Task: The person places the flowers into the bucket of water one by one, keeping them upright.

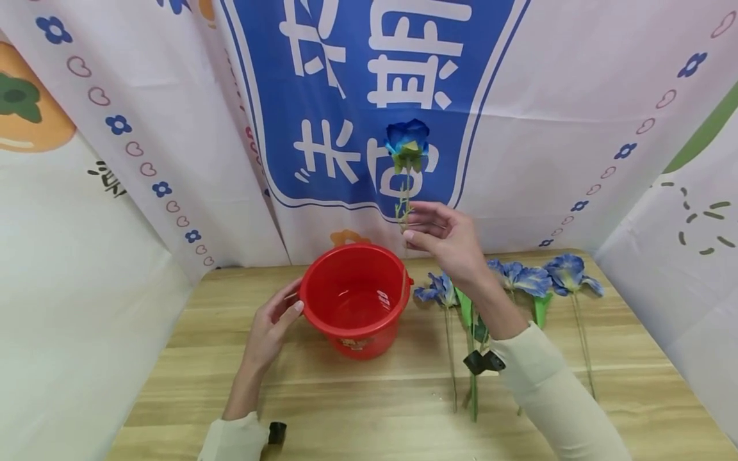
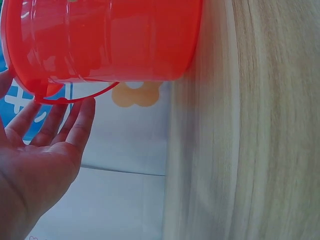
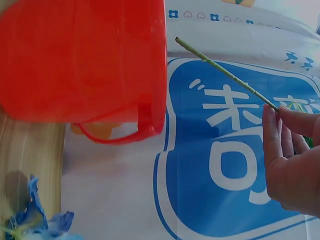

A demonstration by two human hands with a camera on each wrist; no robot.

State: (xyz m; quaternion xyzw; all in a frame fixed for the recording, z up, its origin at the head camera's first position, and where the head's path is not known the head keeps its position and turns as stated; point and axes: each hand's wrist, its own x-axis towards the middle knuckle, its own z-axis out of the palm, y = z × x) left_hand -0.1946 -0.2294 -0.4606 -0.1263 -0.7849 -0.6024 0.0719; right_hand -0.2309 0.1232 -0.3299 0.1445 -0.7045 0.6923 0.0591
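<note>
A red plastic bucket (image 1: 369,342) stands upright on the table, its mouth facing up. My left hand (image 1: 273,326) touches the bucket's left side at the rim; in the left wrist view its fingers (image 2: 84,120) extend, fairly straight, against the rim and thin red handle (image 2: 100,94). Above the bucket's back right, my right hand (image 1: 452,243) pinches the stem of a blue artificial rose (image 1: 407,139) between thumb and fingers. The rose's bloom points up. Its bare stem (image 3: 225,72) slants down toward the bucket's mouth in the right wrist view.
Blue-purple artificial flowers (image 1: 441,291) with long stems and green leaves lie on the wooden table (image 1: 346,410) to the right, partly hidden by my right forearm. Another such flower (image 1: 567,272) lies farther right. A printed cloth (image 1: 536,166) hangs behind the table.
</note>
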